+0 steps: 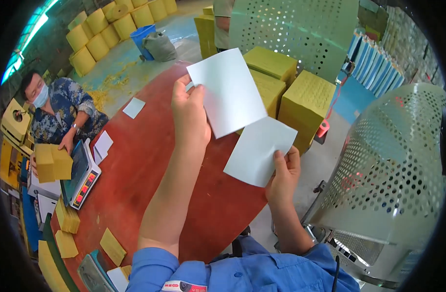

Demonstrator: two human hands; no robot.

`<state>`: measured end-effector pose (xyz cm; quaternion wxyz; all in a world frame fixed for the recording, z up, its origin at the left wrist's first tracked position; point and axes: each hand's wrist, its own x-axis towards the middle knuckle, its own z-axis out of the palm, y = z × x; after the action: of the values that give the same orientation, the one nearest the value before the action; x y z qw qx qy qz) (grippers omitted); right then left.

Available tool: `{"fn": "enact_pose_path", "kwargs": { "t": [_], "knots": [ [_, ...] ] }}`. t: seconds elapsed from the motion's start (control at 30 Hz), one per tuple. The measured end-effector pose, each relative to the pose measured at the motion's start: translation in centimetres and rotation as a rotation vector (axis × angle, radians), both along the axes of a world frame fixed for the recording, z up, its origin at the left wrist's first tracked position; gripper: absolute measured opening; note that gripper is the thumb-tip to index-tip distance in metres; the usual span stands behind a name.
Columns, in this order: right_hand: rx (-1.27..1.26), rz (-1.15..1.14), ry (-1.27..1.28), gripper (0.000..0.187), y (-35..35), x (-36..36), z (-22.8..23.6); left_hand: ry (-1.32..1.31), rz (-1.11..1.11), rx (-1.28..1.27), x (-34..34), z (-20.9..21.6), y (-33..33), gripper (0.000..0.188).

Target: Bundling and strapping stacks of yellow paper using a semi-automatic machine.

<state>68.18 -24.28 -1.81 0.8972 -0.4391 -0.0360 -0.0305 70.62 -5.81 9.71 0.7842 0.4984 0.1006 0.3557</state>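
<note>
My left hand [189, 112] is raised over the table and pinches a white sheet of paper [232, 95] by its left edge, thumb on top. Lower and to the right, my right hand [284, 179] grips a second, smaller-looking white sheet [257, 148] near its right corner. The two sheets meet or overlap in view at one corner; whether they touch I cannot tell. Both look blank on the side facing me. Beneath them is a red tabletop [135, 160].
A masked person [62, 107] at the left handles a yellow paper stack [54, 163] on a digital scale [84, 173]. Loose white sheets [133, 108] and yellow stacks [67, 216] lie on the table. Large yellow blocks [305, 100] and a perforated metal guard [383, 160] stand right.
</note>
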Motion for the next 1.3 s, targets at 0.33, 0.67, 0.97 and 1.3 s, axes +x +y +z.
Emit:
{"fn": "enact_pose_path", "kwargs": {
  "t": [0.33, 0.67, 0.97, 1.3],
  "knots": [
    [0.027, 0.028, 0.141, 0.017, -0.8, 2.3, -3.9, 0.155, 0.024, 0.088, 9.9, -4.2, -0.8, 0.050],
    [0.074, 0.062, 0.220, 0.012, 0.2, 3.0, -4.5, 0.501, 0.077, 0.664, 8.9, -4.3, -0.1, 0.041],
    [0.061, 0.108, 0.300, 0.015, -0.7, 4.4, -7.6, 0.420, 0.293, 1.095, 7.7, -2.4, 2.0, 0.031],
    [-0.584, -0.010, 0.029, 0.017, -0.3, 7.4, -11.9, 0.043, -0.044, 1.665, 15.5, -6.8, 1.7, 0.028]
  ]
}}
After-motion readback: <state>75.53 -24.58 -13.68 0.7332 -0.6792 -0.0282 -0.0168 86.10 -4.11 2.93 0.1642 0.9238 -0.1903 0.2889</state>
